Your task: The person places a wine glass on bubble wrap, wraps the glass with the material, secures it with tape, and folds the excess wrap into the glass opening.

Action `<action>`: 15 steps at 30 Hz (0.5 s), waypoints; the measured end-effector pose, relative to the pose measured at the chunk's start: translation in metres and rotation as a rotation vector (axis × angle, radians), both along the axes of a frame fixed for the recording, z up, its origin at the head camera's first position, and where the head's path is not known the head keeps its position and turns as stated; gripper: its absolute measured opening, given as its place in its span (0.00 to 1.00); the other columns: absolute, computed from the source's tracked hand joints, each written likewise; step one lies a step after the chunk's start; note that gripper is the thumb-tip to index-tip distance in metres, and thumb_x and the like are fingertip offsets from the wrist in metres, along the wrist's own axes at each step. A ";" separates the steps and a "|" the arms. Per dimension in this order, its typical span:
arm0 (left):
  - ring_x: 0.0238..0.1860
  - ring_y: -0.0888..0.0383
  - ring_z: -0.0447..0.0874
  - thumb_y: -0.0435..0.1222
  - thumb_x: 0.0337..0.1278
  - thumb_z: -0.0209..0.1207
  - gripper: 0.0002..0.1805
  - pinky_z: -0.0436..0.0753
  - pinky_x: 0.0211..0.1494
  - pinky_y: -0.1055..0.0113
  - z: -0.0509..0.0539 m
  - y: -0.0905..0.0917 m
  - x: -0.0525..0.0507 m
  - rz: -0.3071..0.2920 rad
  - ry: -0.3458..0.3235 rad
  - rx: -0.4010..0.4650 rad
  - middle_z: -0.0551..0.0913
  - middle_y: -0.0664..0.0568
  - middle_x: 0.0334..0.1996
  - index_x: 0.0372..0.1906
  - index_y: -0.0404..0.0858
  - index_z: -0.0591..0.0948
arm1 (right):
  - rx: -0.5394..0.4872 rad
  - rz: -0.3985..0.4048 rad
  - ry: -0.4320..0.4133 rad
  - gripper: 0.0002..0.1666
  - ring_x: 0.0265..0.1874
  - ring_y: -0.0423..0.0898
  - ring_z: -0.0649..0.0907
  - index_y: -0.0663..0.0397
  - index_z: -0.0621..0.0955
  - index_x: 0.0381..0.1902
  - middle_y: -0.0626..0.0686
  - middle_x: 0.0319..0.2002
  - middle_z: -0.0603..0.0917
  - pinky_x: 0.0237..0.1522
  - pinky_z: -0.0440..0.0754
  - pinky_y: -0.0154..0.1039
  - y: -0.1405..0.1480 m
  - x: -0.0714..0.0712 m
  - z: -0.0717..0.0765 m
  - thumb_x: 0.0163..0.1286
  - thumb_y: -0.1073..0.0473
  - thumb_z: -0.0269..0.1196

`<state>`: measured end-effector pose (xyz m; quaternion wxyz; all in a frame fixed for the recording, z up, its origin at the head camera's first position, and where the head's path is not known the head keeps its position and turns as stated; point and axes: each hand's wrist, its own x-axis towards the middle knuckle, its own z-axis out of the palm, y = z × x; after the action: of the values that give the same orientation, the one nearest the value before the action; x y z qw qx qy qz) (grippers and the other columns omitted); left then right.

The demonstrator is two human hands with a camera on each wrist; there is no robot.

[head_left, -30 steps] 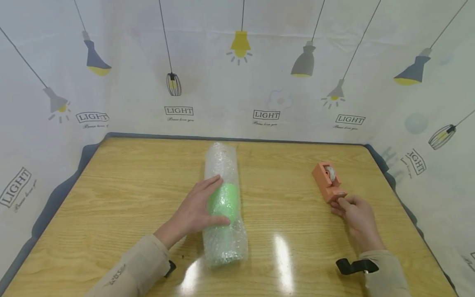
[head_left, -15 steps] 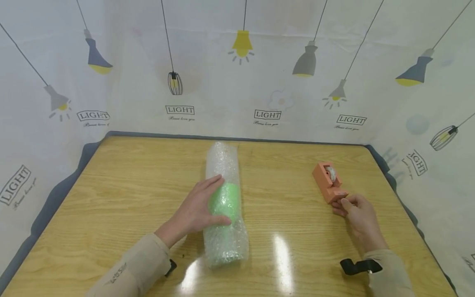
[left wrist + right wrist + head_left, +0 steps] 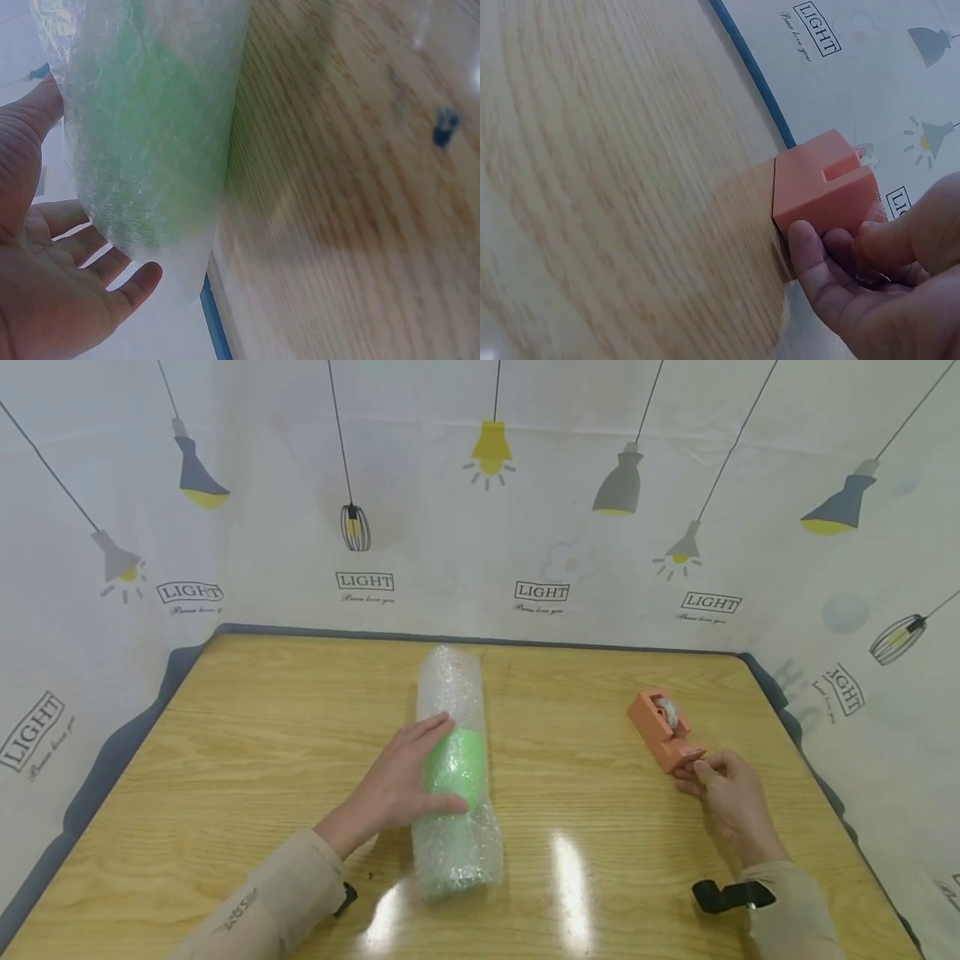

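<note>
In the head view a long bundle in bubble wrap [image 3: 457, 852] lies on the table, with something bright green showing through its middle. My left hand [image 3: 390, 785] rests on its left side and top, fingers and thumb spread. The left wrist view shows those fingers touching the bubble wrap [image 3: 150, 135]. Off to the right stands an orange tape dispenser [image 3: 656, 731] holding a roll of tape [image 3: 667, 712]. At its toothed front end my right hand [image 3: 731, 797] pinches the clear tape's end with thumb and finger. Its other fingers lie against the dispenser's front [image 3: 821, 202]; they partly hide the tape.
The wooden table [image 3: 300, 693] has a dark blue edging [image 3: 480, 639] along its back. A pale curtain [image 3: 420, 485] printed with lamps encloses it on the back and sides. Black straps [image 3: 731, 896] hang at the wrists.
My right hand has moved slightly right, and the tape dispenser's front end has shifted a little toward me. The left hand and the wrapped bundle look unmoved.
</note>
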<state>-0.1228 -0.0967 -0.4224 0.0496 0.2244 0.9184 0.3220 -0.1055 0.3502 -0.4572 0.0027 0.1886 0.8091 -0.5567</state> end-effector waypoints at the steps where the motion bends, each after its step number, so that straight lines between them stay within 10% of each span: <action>1: 0.80 0.40 0.54 0.55 0.41 0.80 0.63 0.58 0.80 0.39 0.000 0.000 0.000 0.001 -0.002 -0.001 0.57 0.48 0.82 0.81 0.39 0.60 | 0.006 -0.008 -0.001 0.10 0.36 0.30 0.83 0.75 0.67 0.44 0.75 0.63 0.69 0.44 0.89 0.31 0.001 0.000 -0.002 0.83 0.68 0.44; 15: 0.80 0.40 0.54 0.55 0.40 0.80 0.63 0.56 0.80 0.39 0.000 0.000 0.000 -0.007 0.006 0.002 0.57 0.47 0.82 0.81 0.38 0.60 | 0.065 0.008 -0.008 0.10 0.34 0.27 0.80 0.76 0.70 0.44 0.77 0.68 0.68 0.43 0.88 0.28 0.008 0.004 -0.002 0.82 0.69 0.46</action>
<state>-0.1225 -0.0965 -0.4223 0.0477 0.2285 0.9175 0.3221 -0.1017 0.3585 -0.4597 0.0024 0.1874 0.8274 -0.5294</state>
